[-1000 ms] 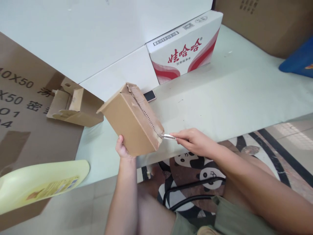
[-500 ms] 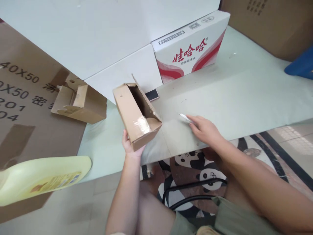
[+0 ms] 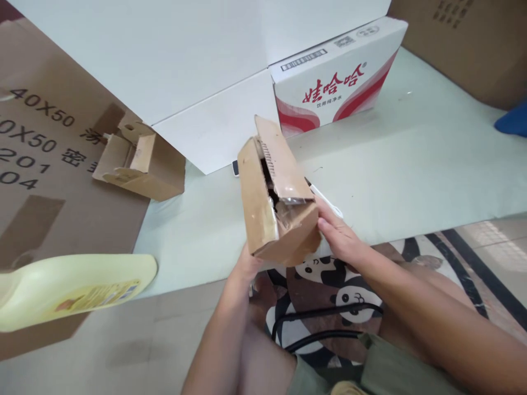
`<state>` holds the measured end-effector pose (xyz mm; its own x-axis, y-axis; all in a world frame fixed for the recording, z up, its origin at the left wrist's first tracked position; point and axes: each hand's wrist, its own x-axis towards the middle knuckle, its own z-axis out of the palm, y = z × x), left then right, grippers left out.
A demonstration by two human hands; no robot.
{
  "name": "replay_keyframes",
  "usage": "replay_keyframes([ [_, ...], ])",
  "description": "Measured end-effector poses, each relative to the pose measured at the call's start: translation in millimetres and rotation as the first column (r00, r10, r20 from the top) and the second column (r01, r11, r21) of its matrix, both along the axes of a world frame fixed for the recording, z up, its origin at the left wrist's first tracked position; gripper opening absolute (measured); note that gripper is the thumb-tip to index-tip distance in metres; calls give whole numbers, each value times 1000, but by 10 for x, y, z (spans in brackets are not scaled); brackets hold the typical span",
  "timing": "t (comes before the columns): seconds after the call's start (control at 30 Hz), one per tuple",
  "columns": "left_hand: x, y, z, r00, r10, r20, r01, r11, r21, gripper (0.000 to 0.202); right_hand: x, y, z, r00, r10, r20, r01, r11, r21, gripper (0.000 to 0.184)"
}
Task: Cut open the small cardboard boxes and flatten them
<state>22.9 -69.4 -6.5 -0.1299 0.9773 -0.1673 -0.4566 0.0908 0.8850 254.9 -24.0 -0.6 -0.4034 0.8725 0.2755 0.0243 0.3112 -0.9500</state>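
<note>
A small brown cardboard box (image 3: pixel 259 203) is held tilted over the table's front edge, its flap partly raised over a dark gap. Clear tape shows at its near end. My left hand (image 3: pixel 247 264) supports the box from below at the near left corner, most of its fingers hidden. Against the box's right side presses my right hand (image 3: pixel 335 233), thumb and fingers gripping it. A slim white tool (image 3: pixel 327 201), like a pen or craft knife, lies just beyond the right hand, partly covered by hand and box.
Another open cardboard box (image 3: pixel 158 170) stands at the left by a large printed carton (image 3: pixel 61 148). A pale yellow bottle (image 3: pixel 82 285) is at lower left. A white-and-red carton (image 3: pixel 337 93) stands at the back of the pale table (image 3: pixel 432 175). A phone (image 3: pixel 235 168) is mostly hidden behind the held box.
The held box has moved right and turned, its flap now leaning over the opening. My right hand has left the white tool and taken the box's right side.
</note>
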Motion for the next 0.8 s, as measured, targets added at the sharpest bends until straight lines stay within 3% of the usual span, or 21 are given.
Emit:
replay_keyframes([
  [0.1,-74,-70,15,987,-33,-159,43,998,56,58,18,-12,48,995,-98,-11,98,994,41,48],
  [0.2,-159,-175,54,988,-2,-153,27,986,164,75,28,-38,106,992,-124,18,121,984,128,41],
  [0.27,-192,-260,54,992,-20,-127,42,983,176,81,14,-63,138,997,-75,22,68,975,214,39],
  [0.37,-172,-328,44,997,16,-81,-5,991,130,70,-36,-95,172,998,38,41,-50,936,349,42],
  [0.43,-134,-307,83,991,134,-5,-132,981,143,65,-77,-107,182,993,101,64,-118,904,411,44],
  [0.5,-118,-248,166,972,229,58,-235,960,150,63,-117,-113,180,986,140,85,-163,884,439,42],
  [0.63,-217,-88,277,952,287,109,-288,957,-8,44,-172,-114,136,979,139,147,-190,885,426,35],
  [0.7,-294,-2,228,932,344,116,-334,937,-103,37,-186,-100,94,988,47,149,-103,913,396,35],
  [0.8,-382,111,75,908,419,10,-409,889,-206,33,-180,-41,10,972,-220,87,191,945,264,37],
])
